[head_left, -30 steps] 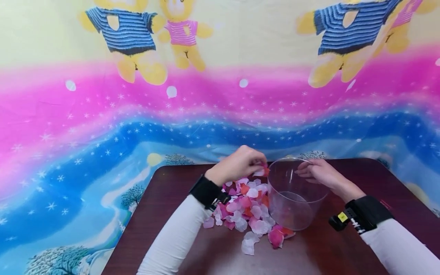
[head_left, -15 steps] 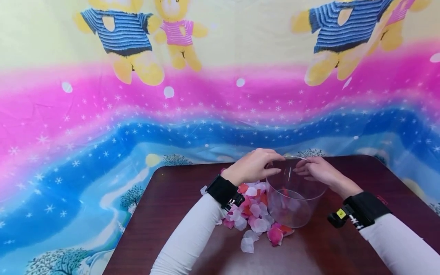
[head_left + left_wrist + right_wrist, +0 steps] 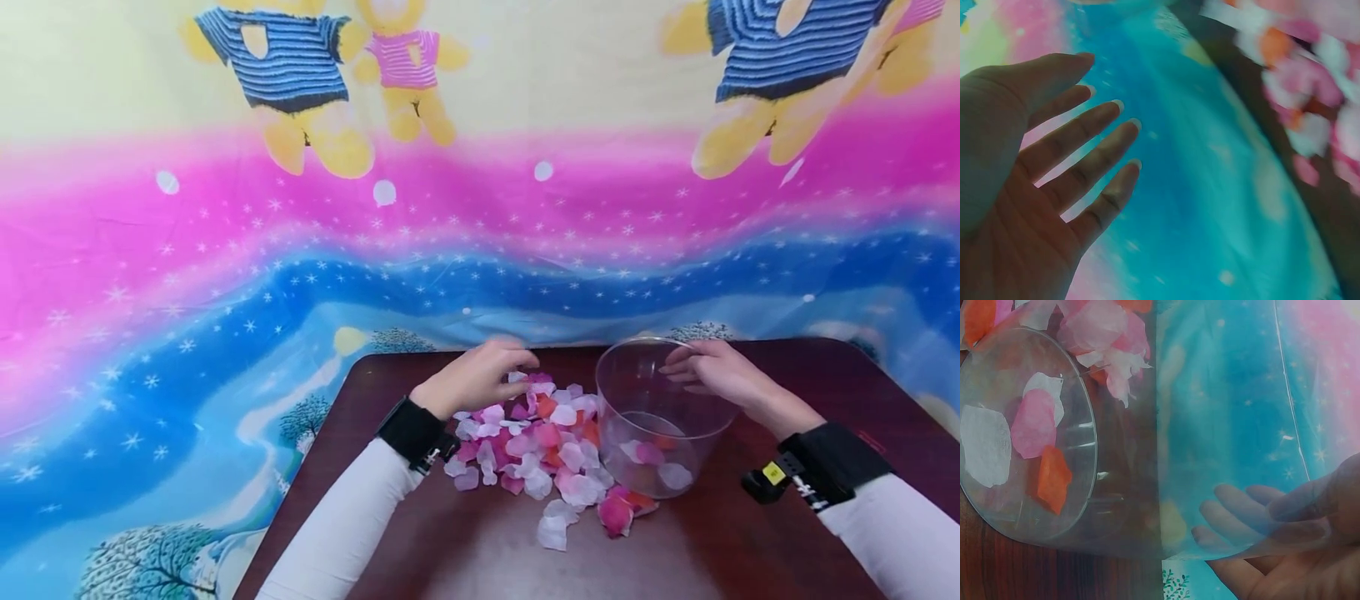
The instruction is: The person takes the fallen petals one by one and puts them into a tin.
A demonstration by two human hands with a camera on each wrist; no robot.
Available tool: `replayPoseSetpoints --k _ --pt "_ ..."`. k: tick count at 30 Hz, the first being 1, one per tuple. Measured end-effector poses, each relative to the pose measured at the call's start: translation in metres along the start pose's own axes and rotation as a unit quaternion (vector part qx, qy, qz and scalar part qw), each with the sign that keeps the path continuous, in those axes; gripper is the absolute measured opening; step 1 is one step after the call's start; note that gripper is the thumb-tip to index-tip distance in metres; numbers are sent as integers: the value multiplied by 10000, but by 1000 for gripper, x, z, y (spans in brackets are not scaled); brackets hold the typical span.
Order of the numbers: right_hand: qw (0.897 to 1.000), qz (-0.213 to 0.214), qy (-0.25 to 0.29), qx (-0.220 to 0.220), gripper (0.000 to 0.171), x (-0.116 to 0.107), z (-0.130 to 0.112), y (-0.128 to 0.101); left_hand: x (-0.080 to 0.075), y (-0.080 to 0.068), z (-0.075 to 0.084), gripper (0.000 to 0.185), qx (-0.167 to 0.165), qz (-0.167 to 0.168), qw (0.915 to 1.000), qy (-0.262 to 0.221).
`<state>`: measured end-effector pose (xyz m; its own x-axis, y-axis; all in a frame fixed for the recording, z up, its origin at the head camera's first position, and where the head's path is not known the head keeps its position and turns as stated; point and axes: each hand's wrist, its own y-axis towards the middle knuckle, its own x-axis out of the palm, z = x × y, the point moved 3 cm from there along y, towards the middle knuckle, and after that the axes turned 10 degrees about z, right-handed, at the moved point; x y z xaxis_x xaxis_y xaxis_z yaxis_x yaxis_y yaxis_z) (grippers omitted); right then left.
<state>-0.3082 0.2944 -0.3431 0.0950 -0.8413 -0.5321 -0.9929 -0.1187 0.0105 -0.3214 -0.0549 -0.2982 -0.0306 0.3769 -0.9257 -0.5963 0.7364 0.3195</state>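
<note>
**Insp. A:** Status of hands?

**Insp. B:** Left hand (image 3: 480, 379) over far edge of the petal pile (image 3: 543, 446); wrist cam shows fingers (image 3: 1088, 159) straight and spread, nothing in them. Right hand (image 3: 712, 373) grips the far rim of the clear tub (image 3: 656, 417), fingers curled over the wall and visible through the plastic in the right wrist view.

**Insp. A:** Location of items?

**Insp. B:** Tub stands on the dark table (image 3: 450, 558), touching the pile's right side. A few petals, white, pink and orange, lie on its floor. Bulk of pile sits on the table between the hands. One or two strays lie near the front edge of the pile.

**Insp. A:** Is the tub tilted?

**Insp. B:** Looks leaned toward the pile, but head view is distorted; can't confirm.

**Insp. A:** Recs. for the pickup?

**Insp. B:** My judgement: petals are light and slippery, so gather a small bunch w/ fingertips, pinch firmly, release low inside the rim. Keep the right hand bracing the tub so it won't slide or tip.
</note>
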Motion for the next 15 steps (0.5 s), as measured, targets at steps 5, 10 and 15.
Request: replayPoseSetpoints --k 5,10,15 --pt "9999 45 -100 -54 42 -2 0 -2 18 -32 -25 28 -395 -121 9991 -33" --pt "9999 23 -119 2 43 2 1 -1 44 -60 -42 30 -773 -327 9965 -61" --pt "9999 55 -114 -7 43 2 2 1 62 -70 -51 34 -1098 -160 9929 424"
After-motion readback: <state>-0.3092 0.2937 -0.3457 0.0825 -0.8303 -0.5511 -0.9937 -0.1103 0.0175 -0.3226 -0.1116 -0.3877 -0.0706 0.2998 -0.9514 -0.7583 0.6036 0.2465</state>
